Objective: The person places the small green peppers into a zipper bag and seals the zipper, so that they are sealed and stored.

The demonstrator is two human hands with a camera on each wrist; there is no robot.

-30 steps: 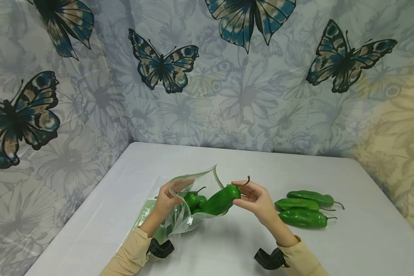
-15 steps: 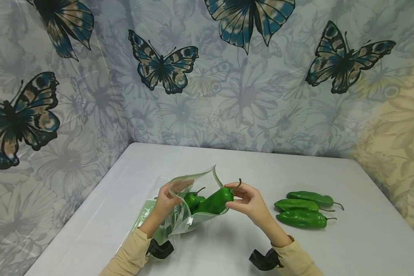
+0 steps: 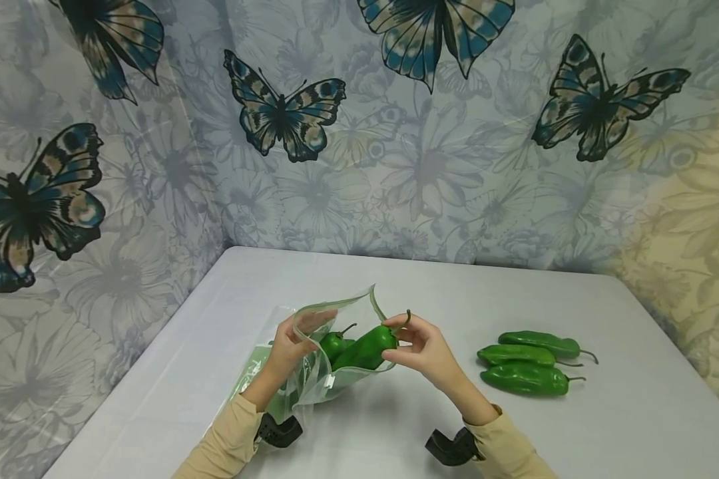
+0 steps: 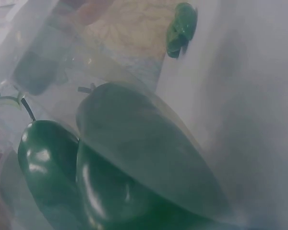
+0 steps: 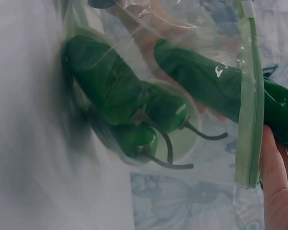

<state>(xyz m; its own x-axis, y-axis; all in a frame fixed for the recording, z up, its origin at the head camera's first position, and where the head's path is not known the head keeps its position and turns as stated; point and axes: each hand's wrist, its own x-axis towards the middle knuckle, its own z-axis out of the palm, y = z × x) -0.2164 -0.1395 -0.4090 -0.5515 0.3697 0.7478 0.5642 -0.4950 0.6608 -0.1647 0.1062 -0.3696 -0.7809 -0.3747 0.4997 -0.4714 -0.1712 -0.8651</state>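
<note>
At the left, my left hand [image 3: 290,346] grips the rim of a clear zip bag [image 3: 329,387] with a pale green zip strip [image 5: 249,110], its mouth spread wide. Between thumb and fingers of my right hand [image 3: 425,346] is the stem end of a large green pepper [image 3: 365,350]. Its pointed end reaches inside the bag; its stem end stands at the opening. Three more green peppers [image 5: 105,81] with long curved stems lie in the bag, seen through the plastic in the right wrist view. In the left wrist view, cloudy plastic covers part of the peppers [image 4: 48,163].
Three green peppers [image 3: 527,379] lie side by side on the white table [image 3: 611,319], right of my right hand. A flat green-and-clear packet [image 3: 254,366] lies under my left forearm. Butterfly-patterned cloth [image 3: 431,166] hangs behind the table. Black wrist mounts [image 3: 278,431] sit on both wrists.
My right hand has moved left, sliding the pepper deeper into the bag. The left hand and the bag have stayed almost still.
</note>
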